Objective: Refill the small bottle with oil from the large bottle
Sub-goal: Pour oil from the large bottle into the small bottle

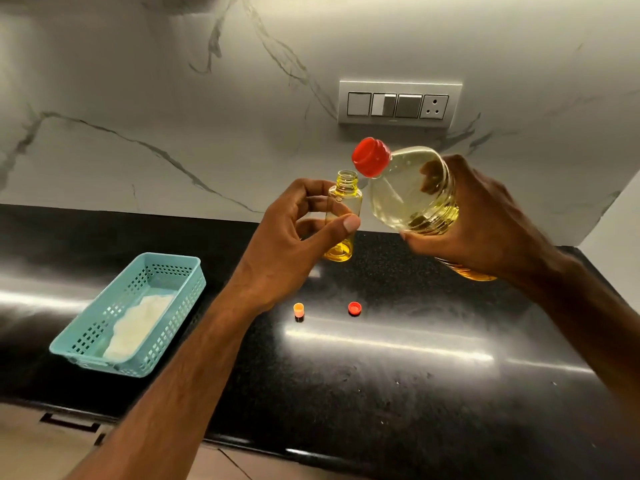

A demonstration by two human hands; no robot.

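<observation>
Your left hand (pixel 294 233) pinches the small clear open-necked bottle (pixel 343 220) upright above the black desk (pixel 381 375), while your right hand (pixel 485 233) grips the large clear oil bottle (pixel 412 192), tilted with its still-fitted red cap (pixel 370 156) just right of that mouth.

Open small bottle (pixel 343 216) upright, oil low; red-capped large bottle (pixel 412 192) tilted beside it.
</observation>
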